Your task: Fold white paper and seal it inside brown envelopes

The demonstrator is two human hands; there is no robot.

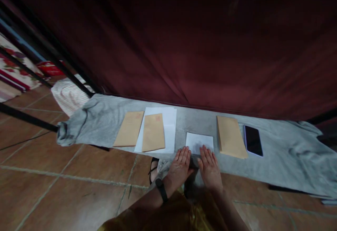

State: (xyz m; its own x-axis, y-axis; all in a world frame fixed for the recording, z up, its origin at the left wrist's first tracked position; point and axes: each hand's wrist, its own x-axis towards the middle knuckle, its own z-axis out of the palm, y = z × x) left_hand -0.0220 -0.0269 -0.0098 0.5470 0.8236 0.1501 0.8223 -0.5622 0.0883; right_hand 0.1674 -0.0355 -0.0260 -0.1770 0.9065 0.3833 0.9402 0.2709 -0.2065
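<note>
A small white sheet of paper (pixel 199 142), seemingly folded, lies flat on the grey cloth (pixel 181 127) in front of me. My left hand (pixel 181 164) rests at its near left corner, fingers stretched out and close together. Fingers extended, my right hand (pixel 210 166) presses on its near right edge. Neither hand grips anything. To the left, a brown envelope (pixel 153 132) lies on larger white sheets (pixel 170 129). Another brown envelope (pixel 129 129) is beside them, partly over the sheets' left edge. Right of my hands is a stack of brown envelopes (pixel 231 136).
A phone (pixel 253 140) with a purple edge lies right of the envelope stack. Behind the narrow cloth-covered surface hangs a dark red curtain (pixel 184 55). Black metal bars (pixel 28 117) stand at the left, near a striped white cloth (pixel 70 96). Brown tiles (pixel 79 185) cover the floor.
</note>
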